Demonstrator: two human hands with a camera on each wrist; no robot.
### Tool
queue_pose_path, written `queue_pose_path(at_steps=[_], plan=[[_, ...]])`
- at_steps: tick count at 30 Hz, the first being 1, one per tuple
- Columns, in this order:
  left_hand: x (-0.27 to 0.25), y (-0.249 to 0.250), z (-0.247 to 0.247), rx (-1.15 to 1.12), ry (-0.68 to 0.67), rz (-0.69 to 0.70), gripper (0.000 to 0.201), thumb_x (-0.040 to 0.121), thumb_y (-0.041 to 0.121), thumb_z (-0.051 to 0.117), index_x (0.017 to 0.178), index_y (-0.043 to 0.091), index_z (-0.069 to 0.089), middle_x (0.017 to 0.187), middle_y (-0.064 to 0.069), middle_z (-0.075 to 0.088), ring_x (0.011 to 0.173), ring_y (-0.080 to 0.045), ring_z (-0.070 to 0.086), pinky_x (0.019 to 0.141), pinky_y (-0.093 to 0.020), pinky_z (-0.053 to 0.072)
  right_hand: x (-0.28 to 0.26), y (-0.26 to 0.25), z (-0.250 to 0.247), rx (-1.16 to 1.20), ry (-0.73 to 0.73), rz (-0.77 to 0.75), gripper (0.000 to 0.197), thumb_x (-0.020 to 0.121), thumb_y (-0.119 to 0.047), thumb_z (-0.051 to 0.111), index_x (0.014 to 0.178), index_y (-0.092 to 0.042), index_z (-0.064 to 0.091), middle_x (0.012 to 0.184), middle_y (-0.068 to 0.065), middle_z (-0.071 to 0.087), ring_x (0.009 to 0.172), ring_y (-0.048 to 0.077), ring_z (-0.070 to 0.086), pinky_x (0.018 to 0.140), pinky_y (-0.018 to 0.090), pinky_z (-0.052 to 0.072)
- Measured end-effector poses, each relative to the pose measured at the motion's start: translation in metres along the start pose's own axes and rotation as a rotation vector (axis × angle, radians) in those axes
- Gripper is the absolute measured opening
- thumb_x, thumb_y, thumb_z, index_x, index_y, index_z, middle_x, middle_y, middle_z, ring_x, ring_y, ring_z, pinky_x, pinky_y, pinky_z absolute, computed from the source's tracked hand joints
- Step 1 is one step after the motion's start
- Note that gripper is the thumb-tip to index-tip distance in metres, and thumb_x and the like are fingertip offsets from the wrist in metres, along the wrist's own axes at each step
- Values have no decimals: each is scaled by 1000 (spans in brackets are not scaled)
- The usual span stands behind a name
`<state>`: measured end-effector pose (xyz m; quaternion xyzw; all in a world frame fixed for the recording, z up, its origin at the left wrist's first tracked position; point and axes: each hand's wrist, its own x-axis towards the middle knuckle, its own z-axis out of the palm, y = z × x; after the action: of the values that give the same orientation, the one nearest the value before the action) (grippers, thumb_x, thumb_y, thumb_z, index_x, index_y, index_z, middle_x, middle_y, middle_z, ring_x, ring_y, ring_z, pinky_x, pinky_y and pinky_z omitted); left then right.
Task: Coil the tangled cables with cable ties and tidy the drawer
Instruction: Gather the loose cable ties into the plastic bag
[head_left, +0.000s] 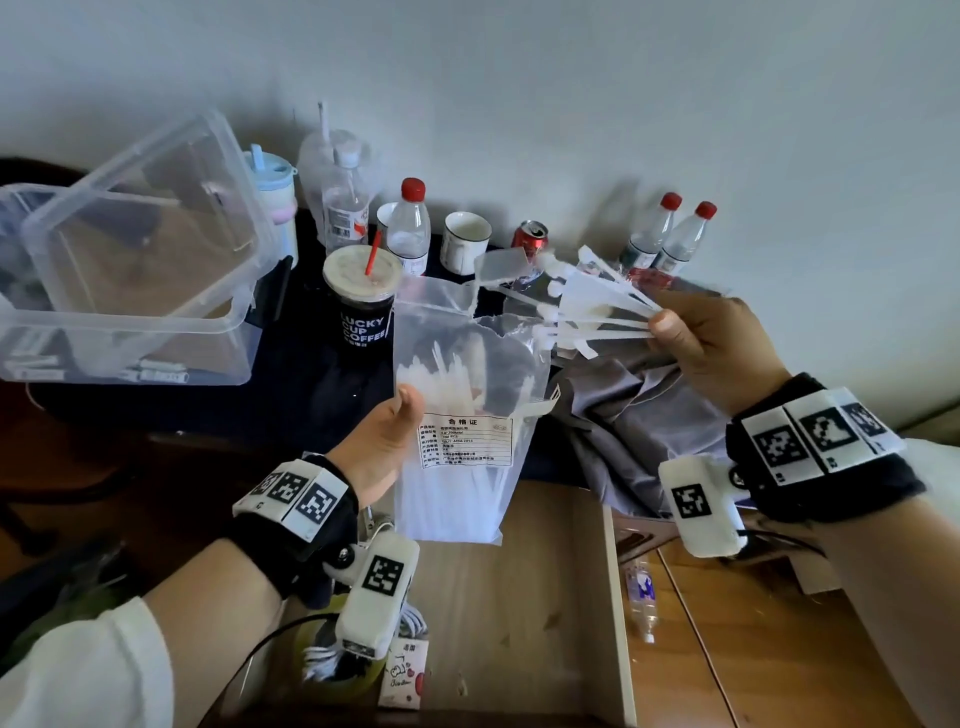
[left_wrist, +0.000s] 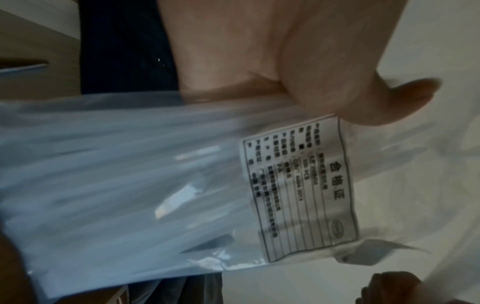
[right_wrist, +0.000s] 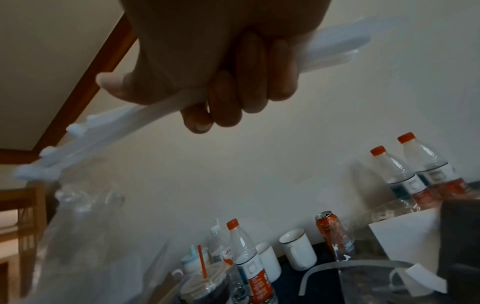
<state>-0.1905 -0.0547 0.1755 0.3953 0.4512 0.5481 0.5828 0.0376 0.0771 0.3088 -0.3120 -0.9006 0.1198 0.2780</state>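
My left hand (head_left: 387, 441) grips a clear plastic bag of white cable ties (head_left: 462, 415) by its left edge, thumb on the front beside the printed label (head_left: 465, 440); the left wrist view shows the same bag (left_wrist: 130, 174) under my thumb (left_wrist: 363, 98). My right hand (head_left: 711, 343) holds a fanned bunch of white cable ties (head_left: 587, 306) just above and right of the bag's torn mouth. In the right wrist view my fingers (right_wrist: 233, 86) curl round the ties (right_wrist: 103, 125). Below, the wooden drawer (head_left: 519, 597) stands open, with a coil of white cable (head_left: 332, 660) at its left.
A clear storage box (head_left: 130, 291) with its lid up stands at the left. A dark coffee cup (head_left: 363, 306), water bottles (head_left: 410, 223), white mugs (head_left: 465, 241) and a red can (head_left: 530, 239) line the wall. Grey cloth (head_left: 634, 415) lies under my right hand.
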Motion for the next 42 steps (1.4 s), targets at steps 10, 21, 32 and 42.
queue_pose_path(at_steps=[10, 21, 32, 42], plan=[[3, -4, -2, 61, 15, -41, 135, 28, 96, 52, 121, -3, 56, 118, -17, 66, 114, -23, 61, 106, -45, 40, 0, -3, 5, -161, -16, 74, 52, 80, -59, 22, 60, -19, 48, 46, -8, 36, 49, 14, 31, 49, 25, 26], [-2, -8, -2, 11, -16, -83, 126, 31, 93, 55, 121, 5, 56, 121, -13, 65, 118, -23, 59, 108, -48, 37, -12, 6, 6, -366, -199, 52, 56, 80, -69, 13, 60, -26, 44, 55, -6, 44, 54, 6, 43, 53, 22, 31], [3, -15, -6, 101, -142, -103, 113, 42, 90, 55, 110, 0, 60, 111, -12, 68, 108, -23, 63, 97, -35, 47, -9, 5, -13, -457, -332, -35, 72, 75, -80, 17, 56, -18, 49, 57, 0, 50, 54, 17, 44, 51, 26, 35], [14, -30, -19, 272, -255, -140, 92, 48, 92, 51, 96, 14, 44, 93, -11, 38, 87, -28, 33, 76, -50, 33, 6, -7, -27, -421, -451, 29, 68, 78, -72, 37, 60, -11, 61, 48, -1, 47, 52, 14, 44, 57, 28, 35]])
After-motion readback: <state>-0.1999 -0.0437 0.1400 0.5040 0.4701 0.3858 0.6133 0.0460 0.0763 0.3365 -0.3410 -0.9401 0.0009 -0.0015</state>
